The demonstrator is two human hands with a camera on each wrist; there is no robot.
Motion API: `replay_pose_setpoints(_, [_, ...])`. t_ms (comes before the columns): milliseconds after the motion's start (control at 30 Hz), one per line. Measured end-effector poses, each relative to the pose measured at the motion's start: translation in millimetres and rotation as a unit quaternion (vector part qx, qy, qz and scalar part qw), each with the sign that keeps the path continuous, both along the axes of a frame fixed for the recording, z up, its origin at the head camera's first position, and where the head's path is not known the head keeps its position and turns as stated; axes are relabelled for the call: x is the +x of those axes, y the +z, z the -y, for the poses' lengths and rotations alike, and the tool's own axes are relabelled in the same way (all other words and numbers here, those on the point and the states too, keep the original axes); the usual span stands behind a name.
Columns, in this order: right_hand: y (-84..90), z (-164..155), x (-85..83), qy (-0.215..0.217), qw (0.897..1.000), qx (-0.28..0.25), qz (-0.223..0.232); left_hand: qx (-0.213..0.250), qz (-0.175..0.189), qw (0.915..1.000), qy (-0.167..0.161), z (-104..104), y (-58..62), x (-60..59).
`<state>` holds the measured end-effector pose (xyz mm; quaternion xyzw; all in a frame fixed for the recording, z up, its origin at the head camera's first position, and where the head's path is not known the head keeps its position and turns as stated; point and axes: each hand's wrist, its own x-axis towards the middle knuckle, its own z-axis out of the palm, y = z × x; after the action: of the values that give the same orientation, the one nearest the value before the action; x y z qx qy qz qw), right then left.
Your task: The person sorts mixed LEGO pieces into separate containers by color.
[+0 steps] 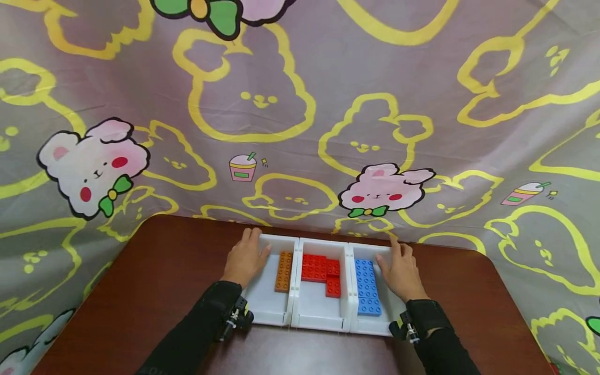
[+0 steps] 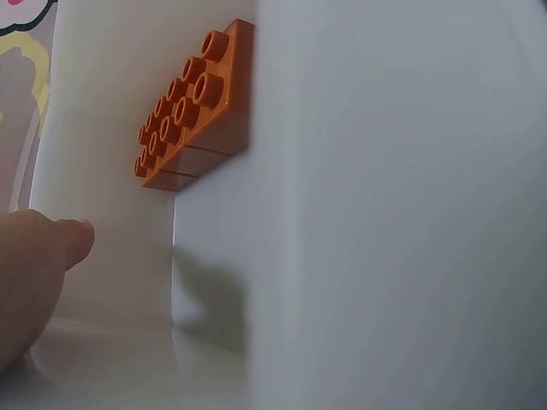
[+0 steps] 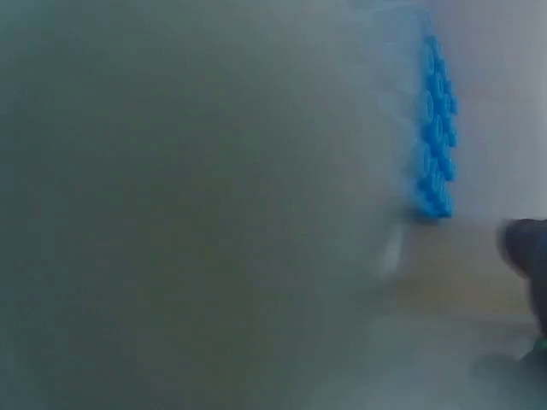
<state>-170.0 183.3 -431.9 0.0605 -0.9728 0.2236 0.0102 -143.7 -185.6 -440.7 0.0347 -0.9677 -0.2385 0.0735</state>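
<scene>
Three white bins stand side by side on the table. My left hand [image 1: 244,259] grips the outer wall of the left bin [image 1: 264,308] near its far corner, thumb inside and fingers over the outside. An orange building brick [image 1: 283,271] lies against that bin's inner side; the left wrist view shows this studded brick [image 2: 198,115] beyond the thumb. Red bricks [image 1: 314,267] lie in the middle bin [image 1: 311,307]. At the right bin [image 1: 382,325], my right hand [image 1: 402,273] grips the outer wall, thumb inside beside the blue bricks [image 1: 367,286]. The right wrist view is blurred, with blue studs [image 3: 438,128] at its edge.
The bins rest on a dark brown table [image 1: 178,255], toward its far edge. Behind it hangs a patterned cloth [image 1: 300,156] with yellow outlines and cartoon animals. Dark sleeves and wrist-worn cameras [image 1: 236,315] lie close to the bins' near corners.
</scene>
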Motion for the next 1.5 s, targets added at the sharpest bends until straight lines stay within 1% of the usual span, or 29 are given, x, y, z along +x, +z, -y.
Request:
replay_pose_setpoints(67, [-1.7, -2, -1.5, -0.007, 1.000, 0.000, 0.017, -0.002, 0.000, 1.0000, 0.000, -1, 2.6, -0.2])
replay_pose_setpoints(133, [-0.9, -1, -3.3, -0.006, 1.000, -0.003, 0.013, -0.006, -0.005, 1.0000, 0.003, -2, 4.8, -0.4])
replay_pose_setpoints(200, [0.1, 0, -4.2, 0.000, 1.000, -0.005, 0.016, -0.015, -0.020, 0.9997, 0.004, -1, 5.7, 0.9])
replay_pose_setpoints(267, [0.1, 1, -4.1, 0.001, 1.000, -0.009, 0.027, -0.029, -0.046, 0.9985, -0.002, 0, 5.7, 2.7])
replay_pose_setpoints(333, [-0.7, 2, -3.4, 0.000, 0.999, -0.010, 0.035, -0.053, -0.095, 0.9937, -0.026, -1, 4.9, 4.9])
replay_pose_setpoints(367, [-1.4, 2, -3.1, -0.002, 0.999, -0.011, 0.038, -0.071, -0.125, 0.9886, -0.046, -1, 4.2, 6.0])
replay_pose_setpoints(400, [-2.1, 1, -2.7, -0.003, 0.999, -0.012, 0.042, -0.094, -0.153, 0.9813, -0.069, -2, 3.3, 7.3])
replay_pose_setpoints(467, [-2.8, 1, -1.5, -0.005, 0.999, -0.014, 0.049, -0.139, -0.196, 0.9627, -0.124, -3, 2.5, 10.9])
replay_pose_setpoints(500, [-3.2, 1, -1.3, -0.004, 0.999, -0.014, 0.051, -0.156, -0.206, 0.9536, -0.154, -4, 2.4, 13.1])
replay_pose_setpoints(533, [-3.3, 0, -2.3, -0.003, 0.998, -0.015, 0.053, -0.171, -0.206, 0.9460, -0.183, -5, 2.0, 15.1])
replay_pose_setpoints(567, [-3.3, -1, -3.3, -0.001, 0.998, -0.015, 0.055, -0.185, -0.196, 0.9403, -0.209, -6, 1.8, 17.1])
replay_pose_setpoints(600, [-3.2, -1, -4.1, 0.000, 0.998, -0.016, 0.056, -0.190, -0.178, 0.9379, -0.230, -7, 2.2, 19.0])
replay_pose_setpoints(633, [-3.2, -1, -4.9, 0.000, 0.998, -0.017, 0.056, -0.191, -0.158, 0.9372, -0.246, -8, 2.8, 20.6])
replay_pose_setpoints(700, [-3.5, -1, -6.7, 0.000, 0.998, -0.019, 0.059, -0.194, -0.120, 0.9376, -0.262, -9, 4.3, 23.0])
replay_pose_setpoints(767, [-4.2, -1, -7.5, -0.004, 0.998, -0.023, 0.065, -0.209, -0.100, 0.9359, -0.265, -11, 5.4, 24.3])
replay_pose_setpoints(833, [-5.0, -1, -7.6, -0.007, 0.997, -0.029, 0.073, -0.233, -0.098, 0.9311, -0.262, -11, 5.3, 24.9])
replay_pose_setpoints(933, [-5.7, -2, -6.4, -0.010, 0.996, -0.034, 0.078, -0.271, -0.115, 0.9205, -0.257, -11, 2.7, 25.3])
replay_pose_setpoints(1000, [-5.9, -3, -5.6, -0.010, 0.996, -0.034, 0.077, -0.296, -0.136, 0.9123, -0.249, -10, 0.4, 24.7])
replay_pose_setpoints(1067, [-6.1, -3, -5.1, -0.008, 0.997, -0.031, 0.076, -0.314, -0.158, 0.9068, -0.233, -7, -2.2, 24.2])
replay_pose_setpoints(1133, [-5.6, -3, -4.9, -0.006, 0.997, -0.029, 0.072, -0.339, -0.178, 0.9009, -0.204, -3, -4.0, 24.6])
replay_pose_setpoints(1200, [-4.6, -3, -5.6, -0.003, 0.997, -0.028, 0.069, -0.368, -0.189, 0.8939, -0.174, 1, -3.8, 26.3])
replay_pose_setpoints(1267, [-3.0, -4, -5.7, -0.003, 0.997, -0.027, 0.069, -0.393, -0.193, 0.8862, -0.151, 2, -3.7, 28.1])
replay_pose_setpoints(1367, [-1.6, -5, -6.4, -0.004, 0.997, -0.027, 0.076, -0.420, -0.191, 0.8766, -0.136, 1, -3.6, 30.1])
replay_pose_setpoints(1433, [-2.2, -4, -6.5, -0.004, 0.996, -0.027, 0.081, -0.428, -0.190, 0.8736, -0.132, 0, -4.5, 31.1])
replay_pose_setpoints(1500, [-3.0, -4, -6.2, -0.004, 0.996, -0.028, 0.083, -0.428, -0.195, 0.8730, -0.130, 0, -5.6, 31.7])
